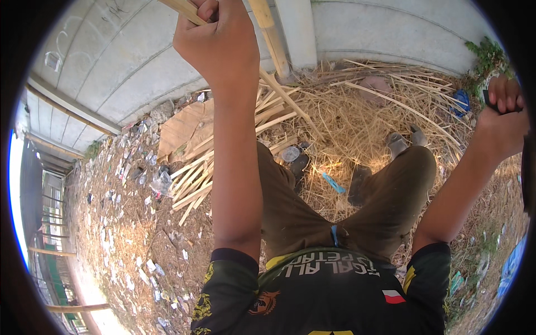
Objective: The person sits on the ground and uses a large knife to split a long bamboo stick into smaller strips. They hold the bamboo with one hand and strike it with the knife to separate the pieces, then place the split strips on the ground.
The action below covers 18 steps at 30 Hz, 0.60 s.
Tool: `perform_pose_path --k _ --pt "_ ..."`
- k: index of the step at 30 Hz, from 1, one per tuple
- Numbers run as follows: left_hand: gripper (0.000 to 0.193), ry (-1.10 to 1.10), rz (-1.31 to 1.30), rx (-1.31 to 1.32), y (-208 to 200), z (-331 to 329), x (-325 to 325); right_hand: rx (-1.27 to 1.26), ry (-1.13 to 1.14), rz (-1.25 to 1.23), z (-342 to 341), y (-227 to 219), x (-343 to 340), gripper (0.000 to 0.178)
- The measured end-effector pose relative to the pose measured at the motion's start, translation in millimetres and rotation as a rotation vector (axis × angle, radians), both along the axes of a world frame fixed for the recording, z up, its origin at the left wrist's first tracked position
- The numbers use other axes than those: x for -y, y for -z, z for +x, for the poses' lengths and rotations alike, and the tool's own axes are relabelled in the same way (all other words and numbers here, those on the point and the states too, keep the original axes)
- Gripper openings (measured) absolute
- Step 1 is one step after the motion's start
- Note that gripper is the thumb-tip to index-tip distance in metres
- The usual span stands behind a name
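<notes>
a bamboo strip (pixel 183 10) is clamped in the left hand (pixel 219 47), at the top edge of the view; it is held up in front of the body, and its long axis is slanted from upper left down toward the right. whether it is joined, behind the wrist, to the slanting stick (pixel 290 104) that is seen beyond cannot be told. by the right hand (pixel 502 118), well apart to the right, a dark handle (pixel 490 105) is tightly gripped; its far end is lost at the rim. the strip is thus placed to the left of the right grip, with the left hand nearer.

lower down, near the left shoe (pixel 300 167), a clear round plastic container (pixel 290 153) is seen; its contents cannot be made out. a blue piece (pixel 333 182) is seen to the right of it. farther off, pale shavings (pixel 340 111) are heaped, and loose strips (pixel 192 195) are piled near a brown sheet (pixel 184 131), before the grey wall (pixel 374 28).
</notes>
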<state>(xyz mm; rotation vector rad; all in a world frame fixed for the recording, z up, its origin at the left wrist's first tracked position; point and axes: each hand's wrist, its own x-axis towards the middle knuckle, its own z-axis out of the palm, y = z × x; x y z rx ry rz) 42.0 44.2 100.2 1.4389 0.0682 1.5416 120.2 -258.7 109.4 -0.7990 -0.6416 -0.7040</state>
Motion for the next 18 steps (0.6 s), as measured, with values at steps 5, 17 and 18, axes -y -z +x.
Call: perform_pose_path --k 5,17,18 --pt "0.041 0.088 -0.069 0.081 -10 14 51 -1.132 -0.463 -0.384 -79 290 -125 0.019" --pt "0.033 0.143 -0.046 0.066 -1 6 13 -0.175 0.075 -0.454 26 -24 16 0.039" --pt "0.033 0.138 -0.044 0.067 0 4 13 -0.139 0.028 -0.355 22 -28 9 0.041"
